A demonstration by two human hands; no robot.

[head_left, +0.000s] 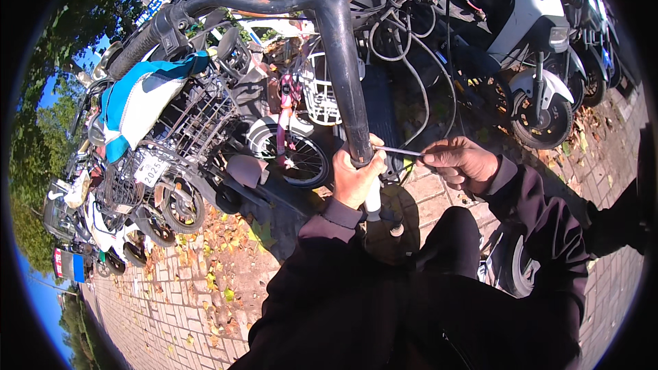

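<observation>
A black handlebar [340, 68] with a thick stem stands in front of me, its crossbar spreading across the top of the view. My left hand [356, 177] is wrapped round the lower end of that stem. Between the fingertips and thumb of my right hand [462, 163] is a slim silver metal tool [401, 151], whose exact kind I cannot make out. The tool's far end reaches the stem's lower end beside my left hand. Just below my left hand, a white tube [373, 202] shows. Loose grey and black cables [419, 68] hang right of the stem.
Parked bikes and scooters crowd both sides, including a white scooter [541, 34] at right and a pink child's bike [285, 120]. A blue-and-white cover [147, 99] lies over a wire basket [199, 113]. Fallen leaves litter the brick paving [164, 294]. A wheel [522, 267] lies near my knee.
</observation>
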